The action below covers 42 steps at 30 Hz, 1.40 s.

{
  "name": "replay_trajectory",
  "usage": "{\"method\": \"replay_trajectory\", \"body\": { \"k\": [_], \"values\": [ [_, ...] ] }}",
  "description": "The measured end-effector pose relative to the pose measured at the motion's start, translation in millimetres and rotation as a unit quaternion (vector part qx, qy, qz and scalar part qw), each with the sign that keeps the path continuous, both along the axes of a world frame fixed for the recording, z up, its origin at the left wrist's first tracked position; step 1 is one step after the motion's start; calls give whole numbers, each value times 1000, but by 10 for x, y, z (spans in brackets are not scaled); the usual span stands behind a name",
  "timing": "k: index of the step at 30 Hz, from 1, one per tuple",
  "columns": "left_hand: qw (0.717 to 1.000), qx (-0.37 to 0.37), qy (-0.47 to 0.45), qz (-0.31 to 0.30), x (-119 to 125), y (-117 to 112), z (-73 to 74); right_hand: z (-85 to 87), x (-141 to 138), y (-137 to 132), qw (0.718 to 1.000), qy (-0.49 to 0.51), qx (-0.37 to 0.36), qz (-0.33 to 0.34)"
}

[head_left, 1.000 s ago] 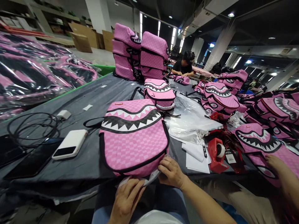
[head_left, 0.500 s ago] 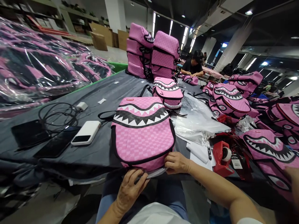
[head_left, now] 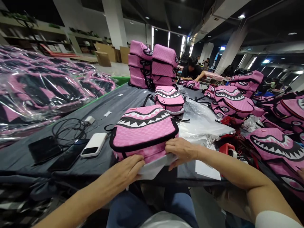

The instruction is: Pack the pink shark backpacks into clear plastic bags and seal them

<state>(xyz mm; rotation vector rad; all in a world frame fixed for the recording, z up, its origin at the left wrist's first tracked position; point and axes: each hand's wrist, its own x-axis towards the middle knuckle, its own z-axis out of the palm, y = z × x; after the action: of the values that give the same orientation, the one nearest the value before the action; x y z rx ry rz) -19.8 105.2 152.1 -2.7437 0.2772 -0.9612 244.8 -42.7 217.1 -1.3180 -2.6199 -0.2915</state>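
A pink checkered backpack (head_left: 142, 133) with a black-and-white shark-mouth print lies in front of me, its near end toward my body. A whitish translucent sheet (head_left: 153, 169) sticks out from under that near end. My left hand (head_left: 131, 167) is closed at the near left edge, fingers against the bag and sheet. At the near right corner my right hand (head_left: 181, 150) grips the bag's edge, its thumb below by the sheet. The fingertips of both hands are partly hidden. Just beyond lies a smaller pink shark-print bag (head_left: 169, 99).
Left on the grey-covered table stand a white power bank (head_left: 94, 145), dark phone (head_left: 68, 155) and coiled cable (head_left: 70, 133). Right are clear plastic bags (head_left: 201, 118), a red tape dispenser (head_left: 226, 148) and piled backpacks (head_left: 234, 98). A person (head_left: 191, 71) works behind.
The backpack's near end has been raised and tilted, and more of the whitish sheet shows beneath it. Both hands have moved up with it. My view has tipped upward slightly.
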Motion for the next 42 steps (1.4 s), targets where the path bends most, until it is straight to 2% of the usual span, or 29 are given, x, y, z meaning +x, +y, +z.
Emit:
{"method": "replay_trajectory", "body": {
  "k": [2,4,5,7,9,11,13,17,20,22,24,26,29,32,34,36,39,42],
  "values": [
    [998,21,-51,9,45,-3,256,90,-57,7,995,31,92,-32],
    [995,23,-101,12,94,-27,447,104,-154,-2,974,89,197,-75],
    [992,17,-124,16,116,-40,502,94,-214,-11,959,122,240,-92],
    [984,1,-176,42,151,-60,519,57,-333,-36,937,166,285,-112],
    [967,-10,-232,102,172,-81,437,12,-418,-61,944,161,272,-101],
    [950,-15,-272,150,171,-124,317,-43,-438,-80,958,129,250,-60],
    [958,-23,-255,128,140,-192,212,-121,-402,-86,958,105,264,-32],
    [991,-49,-117,38,13,-288,68,-367,-307,-71,935,101,332,-75],
    [996,-50,-75,20,-60,-218,-65,-590,-315,-80,953,70,291,-46],
    [993,-33,-110,9,-65,-146,-184,-724,-346,-111,969,54,240,-23],
    [985,-25,-170,25,-43,-115,-323,-832,-369,-151,977,39,209,-18],
    [975,-53,-210,52,-21,-152,-472,-918,-367,-183,977,19,209,-24],
    [978,-81,-181,67,-12,-285,-683,-1065,-329,-192,967,12,249,-59],
    [987,-50,-140,60,23,-378,-858,-1311,-303,-183,948,46,295,-110],
    [984,-34,-160,66,88,-387,-965,-1503,-304,-200,939,75,308,-132],
    [974,-37,-201,93,157,-381,-1074,-1647,-308,-254,943,98,289,-135],
    [963,-60,-229,130,165,-405,-1218,-1669,-290,-375,966,132,204,-95],
    [971,-85,-193,109,24,-437,-1266,-1499,-250,-447,980,139,124,-62]
  ]
}}
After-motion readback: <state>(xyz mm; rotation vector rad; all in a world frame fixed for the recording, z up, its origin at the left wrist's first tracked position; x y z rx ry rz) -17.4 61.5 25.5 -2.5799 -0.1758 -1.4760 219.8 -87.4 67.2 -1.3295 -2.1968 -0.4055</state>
